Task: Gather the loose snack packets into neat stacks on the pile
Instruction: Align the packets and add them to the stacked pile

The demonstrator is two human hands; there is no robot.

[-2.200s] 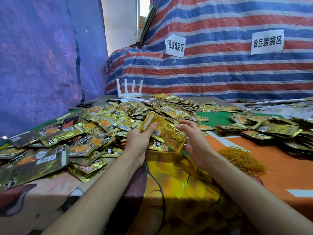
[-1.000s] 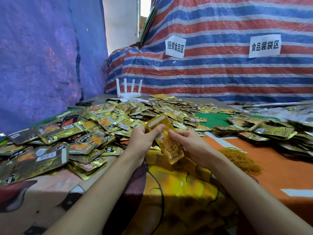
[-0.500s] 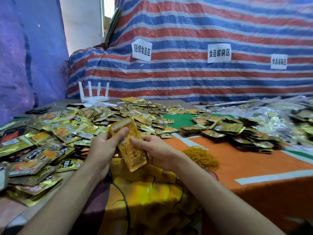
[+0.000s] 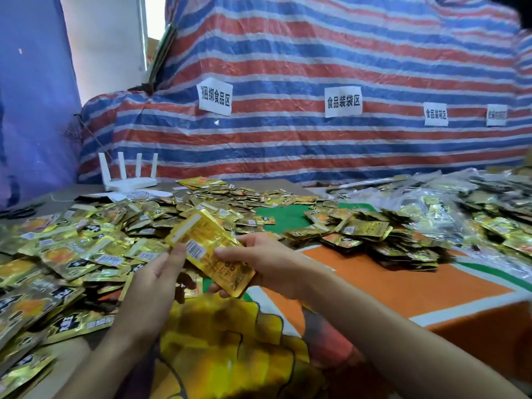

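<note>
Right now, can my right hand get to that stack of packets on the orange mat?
Probably not yet: the right hand shares the held packets with the left hand. Otherwise the orange mat toward the stack looks clear.

free: orange mat (image 4: 403, 286) | blocked left: packet pile (image 4: 86, 249)

Two bare forearms are entering from 6 o'clock. Left hand (image 4: 155, 286) and right hand (image 4: 270, 264) are showing no gloves, rings, watch or bands. No sleeve is reaching into view on either arm. Fingernails are looking short and unpainted where visible.
</note>
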